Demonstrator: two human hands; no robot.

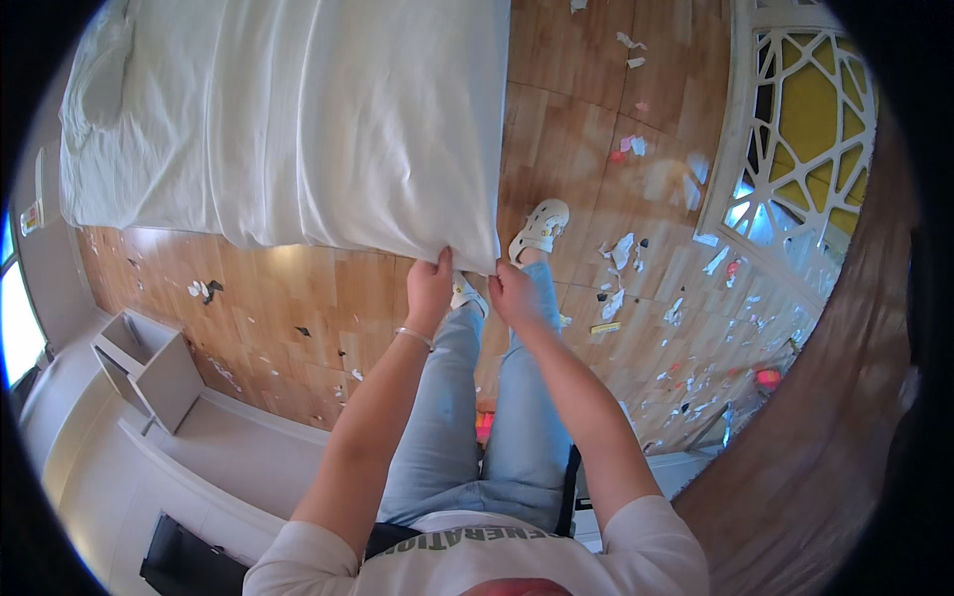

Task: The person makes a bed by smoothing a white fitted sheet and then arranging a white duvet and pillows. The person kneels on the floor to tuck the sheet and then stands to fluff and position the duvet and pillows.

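A white bed sheet [358, 134] covers the bed at the upper left, with long folds running across it. At the bed's near right corner, my left hand [431, 287] pinches the sheet's lower edge between thumb and fingers. My right hand [514, 294] grips the same edge at the corner, a short way to the right; it is slightly blurred. The stretch of sheet between my hands hangs over one of my white clogs [468, 294]. A bunched white cloth [104, 89] lies at the bed's far left end.
Scraps of paper [620, 252] and other litter are scattered over the wood-look floor [283, 298]. An open white cabinet [149, 369] stands at the lower left. A white lattice partition [801, 134] is at the right, beside a brown curtain [812, 417].
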